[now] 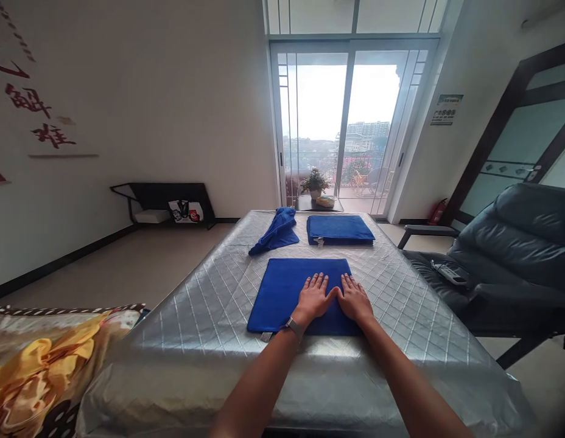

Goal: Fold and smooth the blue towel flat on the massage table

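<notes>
A blue cloth (282, 292) lies flat in a squared shape on the silver quilted cover, a white tag at its near left corner. My left hand (314, 298) rests palm down on it, fingers stretched forward. Beside it, my right hand (354, 296) presses flat over the cloth's right edge, the two thumbs meeting. Farther back sits a neat stack of folded blue cloths (341, 229) with a white tag at its front. Left of that stack, a crumpled blue cloth (277, 231) lies in a loose heap.
The silver quilted cover (209, 310) spans the table under the cloths. A dark armchair (515, 261) holding a grey device stands to the right. Yellow fabric (45, 365) lies at the lower left. Beyond the far edge, a potted plant (315, 182) stands before the glass doors.
</notes>
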Demonstrator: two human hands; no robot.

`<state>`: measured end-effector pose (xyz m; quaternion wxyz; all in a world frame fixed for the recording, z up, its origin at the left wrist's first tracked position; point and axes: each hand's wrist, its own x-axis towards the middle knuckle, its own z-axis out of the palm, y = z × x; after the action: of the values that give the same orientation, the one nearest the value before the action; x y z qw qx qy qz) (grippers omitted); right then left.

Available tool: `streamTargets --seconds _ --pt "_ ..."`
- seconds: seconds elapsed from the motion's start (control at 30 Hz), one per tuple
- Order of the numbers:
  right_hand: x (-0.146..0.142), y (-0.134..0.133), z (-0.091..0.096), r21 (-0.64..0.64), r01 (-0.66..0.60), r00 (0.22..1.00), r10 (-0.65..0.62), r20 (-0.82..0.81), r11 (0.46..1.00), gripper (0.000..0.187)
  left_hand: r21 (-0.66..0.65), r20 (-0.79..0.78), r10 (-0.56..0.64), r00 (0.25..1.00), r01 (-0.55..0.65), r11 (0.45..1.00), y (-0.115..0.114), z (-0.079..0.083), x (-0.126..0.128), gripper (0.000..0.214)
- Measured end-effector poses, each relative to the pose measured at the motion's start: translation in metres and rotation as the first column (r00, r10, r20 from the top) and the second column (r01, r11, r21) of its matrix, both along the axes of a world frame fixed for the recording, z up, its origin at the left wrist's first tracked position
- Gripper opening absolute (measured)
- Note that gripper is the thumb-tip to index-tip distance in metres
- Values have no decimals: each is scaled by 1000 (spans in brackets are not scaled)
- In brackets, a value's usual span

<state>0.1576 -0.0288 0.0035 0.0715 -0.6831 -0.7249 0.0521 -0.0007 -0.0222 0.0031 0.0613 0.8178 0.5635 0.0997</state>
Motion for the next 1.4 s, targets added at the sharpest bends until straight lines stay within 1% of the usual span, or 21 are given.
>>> streamTargets --seconds 0.13,0.27,0.33,0.4,0.6,0.77,0.83,0.9,0.97,1.03,1.1,1.2,1.3,1.4 --pt "-2 -1 4 1 16 1000 -16 -27 1000 67 -25 -50 136 989 -137 990 3 1 -60 82" --pt "-3 -2 5 -15 23 999 -24 -32 1000 68 -48 -102 267 958 -273 961 5 -2 -122 86" --pt "-3 -2 5 -18 22 999 -23 -36 1000 68 -38 -108 308 945 -313 949 4 -5 -143 88" --pt "-2 -2 5 -21 22 999 -23 -32 1000 68 -19 -100 328 939 -331 943 4 -8 -153 89" --pt "-5 -2 6 -49 27 999 -26 23 998 68 18 -90 328 941 -327 945 2 -11 -151 91" --pt "-6 3 17 -133 32 996 -21 86 991 68 32 -106 316 943 -315 949 1 -11 -153 88" --pt "-8 11 24 -126 28 996 -17 85 992 67 45 -103 312 944 -309 950 1 -13 -154 87" --pt "-11 22 31 -90 18 997 -11 74 996 66 61 -100 312 945 -307 950 1 -14 -154 86" --pt "-14 37 36 -64 -1 998 5 62 998 65 68 -104 313 944 -307 949 1 -13 -154 85" --pt "-16 53 37 -65 -19 999 22 49 998 65 65 -113 313 943 -308 949 0 -12 -153 84" --pt "-17 68 33 -83 -25 999 28 33 996 66 55 -121 315 941 -310 949 0 -11 -152 83" --pt "-13 82 20 -82 -6 1000 7 14 997 67 54 -116 314 942 -309 949 1 -12 -153 80" --pt "-7 88 6 -56 3 1000 -3 0 998 68 57 -102 308 946 -304 951 2 -15 -157 77" --pt "-5 88 0 -51 -1 1000 1 -11 999 69 48 -102 304 947 -301 953 4 -16 -160 76"
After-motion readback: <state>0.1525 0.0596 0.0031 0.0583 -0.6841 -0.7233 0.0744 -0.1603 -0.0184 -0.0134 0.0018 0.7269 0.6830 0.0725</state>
